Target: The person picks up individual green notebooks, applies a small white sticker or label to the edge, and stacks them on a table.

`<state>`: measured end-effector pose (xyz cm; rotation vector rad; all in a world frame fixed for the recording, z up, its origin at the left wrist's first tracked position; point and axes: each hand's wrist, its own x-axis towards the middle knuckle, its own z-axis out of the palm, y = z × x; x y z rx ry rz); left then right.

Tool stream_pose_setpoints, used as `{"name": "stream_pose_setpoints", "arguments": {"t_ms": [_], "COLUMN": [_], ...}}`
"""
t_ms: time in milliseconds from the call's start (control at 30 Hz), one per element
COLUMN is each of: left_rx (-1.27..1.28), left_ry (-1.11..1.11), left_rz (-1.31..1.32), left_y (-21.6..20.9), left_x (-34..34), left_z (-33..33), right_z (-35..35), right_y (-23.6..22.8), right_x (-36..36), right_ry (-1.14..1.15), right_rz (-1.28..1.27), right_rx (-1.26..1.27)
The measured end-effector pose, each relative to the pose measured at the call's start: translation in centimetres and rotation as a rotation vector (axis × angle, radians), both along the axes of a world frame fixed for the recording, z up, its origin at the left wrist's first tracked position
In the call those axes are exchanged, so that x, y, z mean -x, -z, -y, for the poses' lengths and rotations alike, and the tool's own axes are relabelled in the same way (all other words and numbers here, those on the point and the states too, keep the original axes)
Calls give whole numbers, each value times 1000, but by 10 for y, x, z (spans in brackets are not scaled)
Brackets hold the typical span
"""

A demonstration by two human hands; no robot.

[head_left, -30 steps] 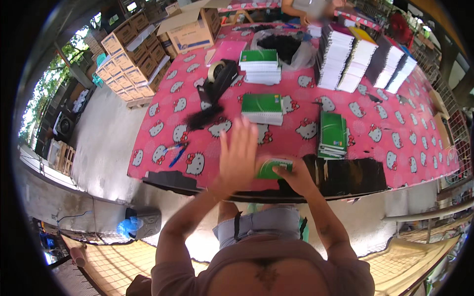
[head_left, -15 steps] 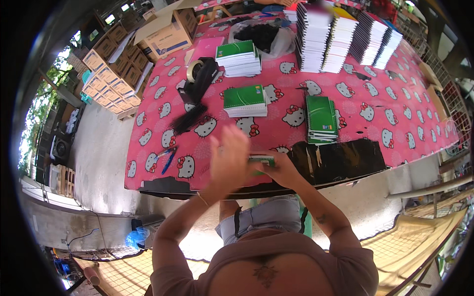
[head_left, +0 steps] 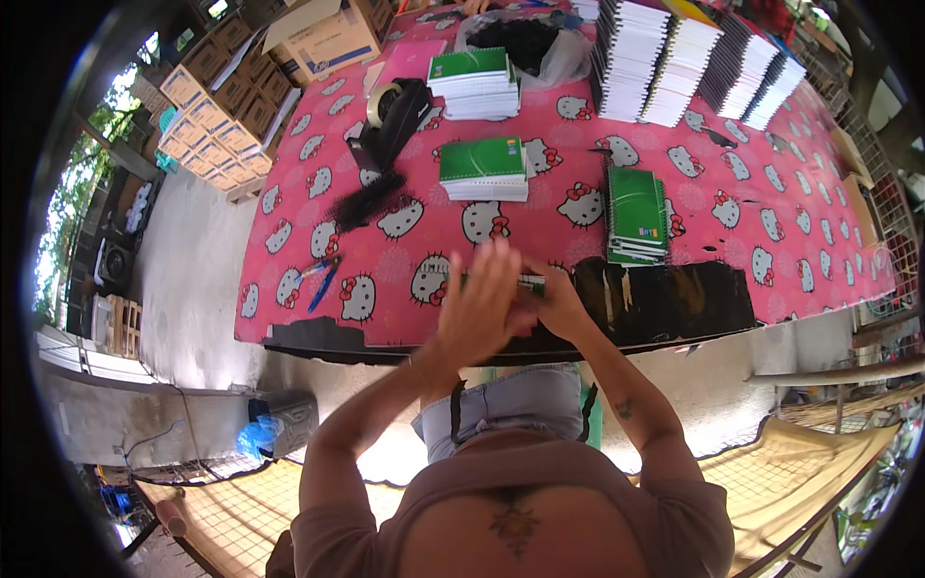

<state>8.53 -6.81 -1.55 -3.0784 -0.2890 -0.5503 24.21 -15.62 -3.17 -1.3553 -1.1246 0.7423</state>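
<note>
At the table's near edge, my right hand [head_left: 561,306] grips a small green notebook [head_left: 531,283], thumb and fingers closed on its right side. My left hand [head_left: 482,301] lies across it with fingers stretched out, hiding most of the notebook; motion blurs it slightly. Beyond my hands is a stack of green-covered page blocks [head_left: 482,166], with a taller similar stack [head_left: 472,82] farther back. To the right lies a pile of green spiral notebooks [head_left: 637,214]. A bundle of thin black strands [head_left: 368,204] rests left of the nearer stack.
A black tape dispenser [head_left: 390,123] stands left of the stacks. Pens [head_left: 324,286] lie at the near left. Tall spiral notebook stacks [head_left: 631,63] fill the back right, beside a plastic bag of black material [head_left: 525,48]. Cardboard boxes [head_left: 226,106] are piled beyond the table's left side.
My left hand has swung right and come over the notebook, where before it was raised beside it. The whole view has shifted slightly.
</note>
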Motion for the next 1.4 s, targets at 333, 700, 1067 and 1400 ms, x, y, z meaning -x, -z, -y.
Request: {"name": "stream_pose_setpoints", "arguments": {"t_ms": [333,700,1067,1400], "left_rx": [174,237,185,190], "left_ry": [29,93,74,26], "left_rz": [163,318,331,327], "left_y": [-15,-28,-28,-30], "left_x": [-9,-15,-13,-10], "left_z": [-21,-8,-3,-1], "right_z": [2,27,39,26], "right_y": [13,-17,-31,-36], "right_x": [-1,-8,-30,-42], "right_ry": [-12,56,4,-115], "right_rz": [-4,388,209,287], "right_rx": [78,33,17,73]}}
